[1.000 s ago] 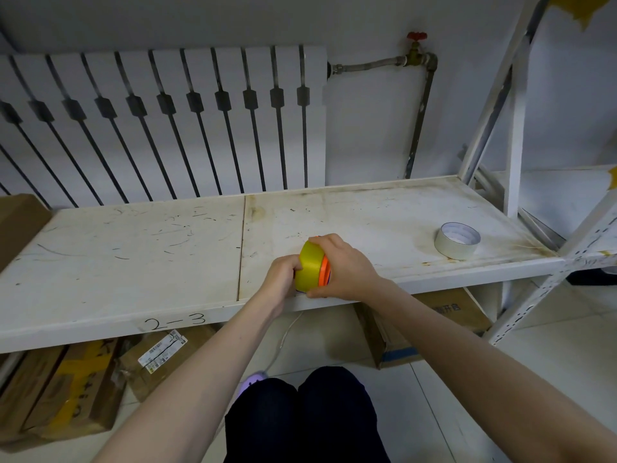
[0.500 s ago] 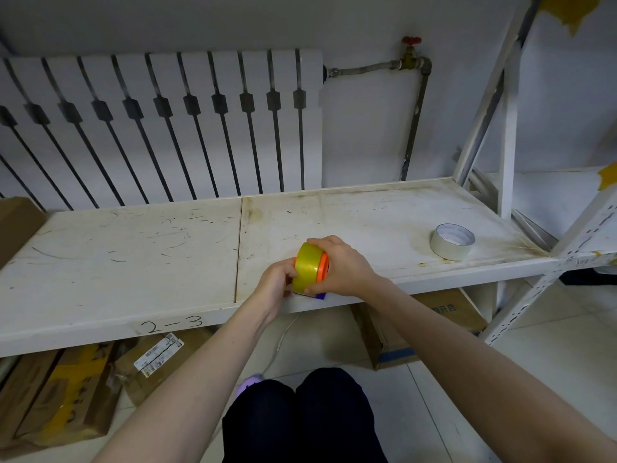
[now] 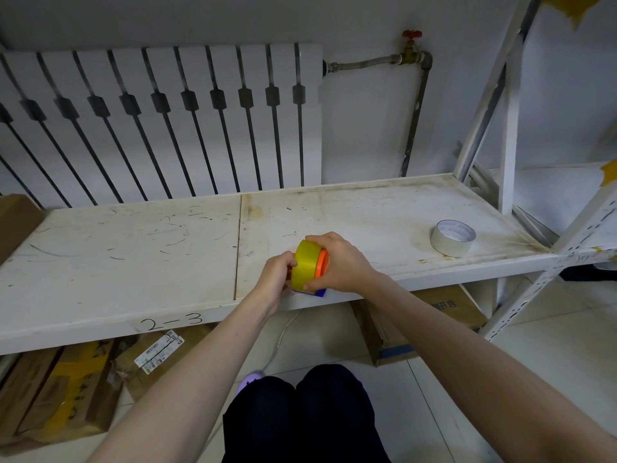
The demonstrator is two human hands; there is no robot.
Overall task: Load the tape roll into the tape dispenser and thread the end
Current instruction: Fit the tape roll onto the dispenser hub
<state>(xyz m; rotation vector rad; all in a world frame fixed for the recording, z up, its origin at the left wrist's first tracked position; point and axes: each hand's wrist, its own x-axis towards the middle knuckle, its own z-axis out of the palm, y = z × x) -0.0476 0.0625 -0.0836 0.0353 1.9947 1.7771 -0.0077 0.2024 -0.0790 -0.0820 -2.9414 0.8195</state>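
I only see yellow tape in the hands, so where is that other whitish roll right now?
The whitish tape roll lies flat on the right end of the white shelf, apart from both hands, near the shelf's right upright.

Yellow tape roll [image 3: 306, 264] stands on edge in orange-and-blue tape dispenser [image 3: 322, 262].

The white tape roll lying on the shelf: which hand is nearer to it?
Right. The right hand holds the yellow tape roll on the side facing the white tape roll; the left hand grips the far side.
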